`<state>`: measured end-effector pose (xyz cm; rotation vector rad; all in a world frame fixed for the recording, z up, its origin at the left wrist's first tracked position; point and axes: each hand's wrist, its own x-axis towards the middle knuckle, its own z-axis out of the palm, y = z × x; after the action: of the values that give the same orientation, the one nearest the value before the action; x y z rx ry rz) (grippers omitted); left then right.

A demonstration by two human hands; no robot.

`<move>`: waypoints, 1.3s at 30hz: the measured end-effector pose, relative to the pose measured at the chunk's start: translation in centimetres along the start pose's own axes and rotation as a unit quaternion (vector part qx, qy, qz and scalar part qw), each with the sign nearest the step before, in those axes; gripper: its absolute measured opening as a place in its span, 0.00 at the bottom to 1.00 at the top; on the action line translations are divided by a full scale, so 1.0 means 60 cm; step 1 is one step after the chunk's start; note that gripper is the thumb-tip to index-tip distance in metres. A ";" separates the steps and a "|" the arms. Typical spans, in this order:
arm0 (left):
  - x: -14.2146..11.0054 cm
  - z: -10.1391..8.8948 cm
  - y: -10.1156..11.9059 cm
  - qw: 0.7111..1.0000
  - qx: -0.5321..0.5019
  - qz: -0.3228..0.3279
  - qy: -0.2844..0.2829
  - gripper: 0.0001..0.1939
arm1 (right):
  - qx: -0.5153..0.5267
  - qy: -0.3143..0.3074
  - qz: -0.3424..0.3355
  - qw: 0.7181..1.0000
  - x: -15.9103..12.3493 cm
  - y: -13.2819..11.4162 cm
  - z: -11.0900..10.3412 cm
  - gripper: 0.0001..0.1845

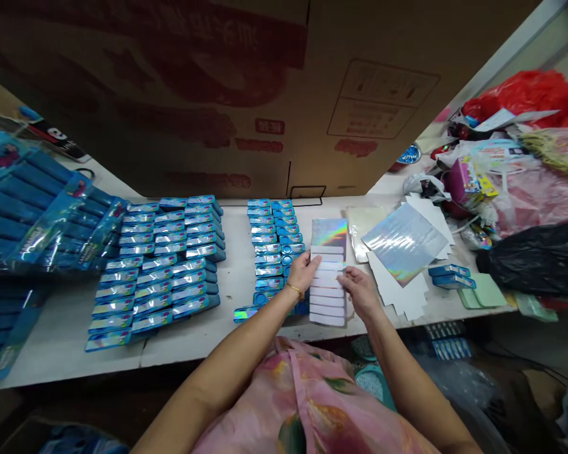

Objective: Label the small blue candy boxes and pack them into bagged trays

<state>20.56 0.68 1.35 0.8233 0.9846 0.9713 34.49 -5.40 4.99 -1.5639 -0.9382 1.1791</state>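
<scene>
A shiny silver holographic sheet (pixel 329 231) lies on the white table, with a column of white strips (pixel 328 292) overlapping down its length. My left hand (pixel 303 275) grips the left side of the strips, thumb on top; some of its fingers are hidden. At the right edge my right hand (pixel 358 289) has thumb and fingers pinched together on one of the white strips. To the left stand two columns of small blue boxes (pixel 267 257), and my left forearm passes over their near end.
A large cardboard carton (pixel 246 113) stands along the back. More blue boxes (pixel 201 277) fill rows at left, beside bigger blue packs (pixel 33 202). On the right lie holographic sheets (pixel 406 241), white card (pixel 397 296), green pads (pixel 487 291) and heaped plastic bags (pixel 525 202).
</scene>
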 end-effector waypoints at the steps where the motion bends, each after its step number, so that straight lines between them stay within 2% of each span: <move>1: 0.003 0.005 -0.001 1.000 -0.013 0.003 0.019 0.19 | -0.088 0.009 -0.040 0.995 0.000 -0.003 0.003 0.16; 2: 0.004 0.007 -0.001 0.999 -0.022 0.003 0.033 0.18 | -0.185 0.028 -0.096 0.978 0.003 -0.009 0.006 0.16; 3: 0.003 0.006 -0.001 0.999 -0.027 0.004 0.037 0.18 | -0.282 0.047 -0.164 0.944 0.009 -0.019 0.009 0.17; 5: -0.003 0.001 0.000 1.000 -0.018 0.010 0.014 0.18 | -0.444 0.044 -0.301 0.843 0.030 -0.048 0.015 0.18; 8: -0.016 -0.008 0.005 0.999 0.019 0.018 -0.034 0.19 | -0.583 -0.083 -0.435 0.680 0.069 -0.088 0.025 0.18; 10: -0.025 -0.013 0.006 0.998 0.034 0.025 -0.049 0.21 | -0.618 -0.156 -0.482 0.601 0.089 -0.099 0.028 0.16; 12: -0.033 -0.018 0.006 0.997 0.046 0.029 -0.062 0.21 | -0.623 -0.204 -0.510 0.556 0.099 -0.095 0.025 0.15; 15: -0.036 -0.024 -0.001 0.995 0.062 0.027 -0.077 0.20 | -0.607 -0.241 -0.536 0.535 0.099 -0.082 0.016 0.13; 18: -0.023 -0.029 -0.012 0.995 0.075 0.026 -0.055 0.17 | -0.596 -0.240 -0.533 0.551 0.082 -0.084 0.009 0.11; 20: -0.005 -0.036 -0.023 0.993 0.111 0.025 -0.019 0.16 | -0.582 -0.215 -0.506 0.599 0.063 -0.099 0.008 0.10; 21: 0.005 -0.040 -0.028 0.991 0.134 0.021 0.000 0.15 | -0.564 -0.198 -0.485 0.639 0.053 -0.108 0.009 0.10; 23: 0.021 -0.052 -0.038 0.985 0.168 0.008 0.022 0.15 | -0.499 -0.165 -0.423 0.738 0.035 -0.122 0.016 0.09; 26: 0.021 -0.074 -0.041 0.981 0.179 -0.006 0.069 0.19 | -0.350 -0.146 -0.270 0.885 0.020 -0.118 0.042 0.07; 28: -0.002 -0.091 -0.033 0.983 0.149 -0.010 0.111 0.22 | -0.226 -0.141 -0.141 0.953 0.016 -0.098 0.067 0.07; 29: -0.019 -0.100 -0.026 0.986 0.116 -0.016 0.121 0.23 | -0.162 -0.137 -0.081 0.974 0.015 -0.084 0.081 0.08; 31: -0.057 -0.118 -0.011 0.994 0.028 -0.040 0.102 0.25 | -0.046 -0.128 0.017 0.991 0.007 -0.057 0.109 0.10; 34: -0.107 -0.144 0.005 0.991 -0.067 -0.084 0.077 0.24 | 0.065 -0.122 0.111 0.984 -0.015 -0.021 0.146 0.11; 36: -0.127 -0.164 0.006 0.986 -0.081 -0.107 0.100 0.25 | 0.107 -0.108 0.148 0.977 -0.031 0.003 0.168 0.12; 39: -0.139 -0.201 -0.004 0.981 -0.048 -0.119 0.146 0.24 | 0.106 -0.063 0.170 0.978 -0.046 0.043 0.203 0.13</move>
<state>7.43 -5.61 -0.55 0.4757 1.2463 0.9387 22.10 -5.91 1.95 -1.5253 -0.6115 1.5804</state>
